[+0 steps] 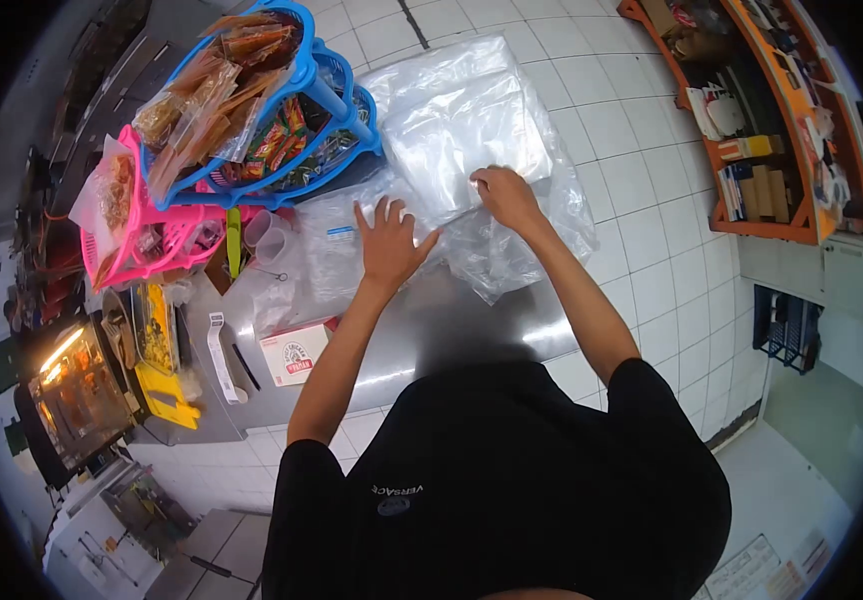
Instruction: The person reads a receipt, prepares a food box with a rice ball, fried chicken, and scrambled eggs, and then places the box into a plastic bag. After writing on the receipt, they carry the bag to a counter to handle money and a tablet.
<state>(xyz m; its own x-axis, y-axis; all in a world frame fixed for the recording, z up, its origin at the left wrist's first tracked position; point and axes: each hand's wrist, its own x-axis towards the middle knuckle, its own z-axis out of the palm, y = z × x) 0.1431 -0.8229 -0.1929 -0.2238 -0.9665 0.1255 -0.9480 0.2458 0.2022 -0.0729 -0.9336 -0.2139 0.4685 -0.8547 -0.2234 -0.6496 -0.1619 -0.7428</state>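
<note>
— Black short-sleeved shirt [497,480] with white chest lettering, nearest the lens; two bare forearms extend from it. Landmark chosen?

— Blue plastic tiered basket [324,95], loaded with packets. Positions below are relative to it.

— Main item?

— Pile of flat, clear plastic bags [462,125], to the right of the blue basket. A smaller clear plastic packet with a blue label [337,255] lies below and right of the basket, against the pile.

— State of the hands?

— Left hand [392,250]: palm down, fingers spread, resting on the smaller packet at its right side. Right hand [507,200]: fingers curled at the pile, farther right of the basket. Whether it pinches the film, cannot tell.

— Other items on the grey metal desk [412,345]?

— Pink plastic basket [137,240], left of and below the blue one. Clear plastic cups [272,243], just below it. White-and-red cardboard box [295,353], farther below, toward the shirt.

— Off the desk?

— Orange shelf unit [782,228], well apart to the right of the blue basket, holding assorted goods.
</note>
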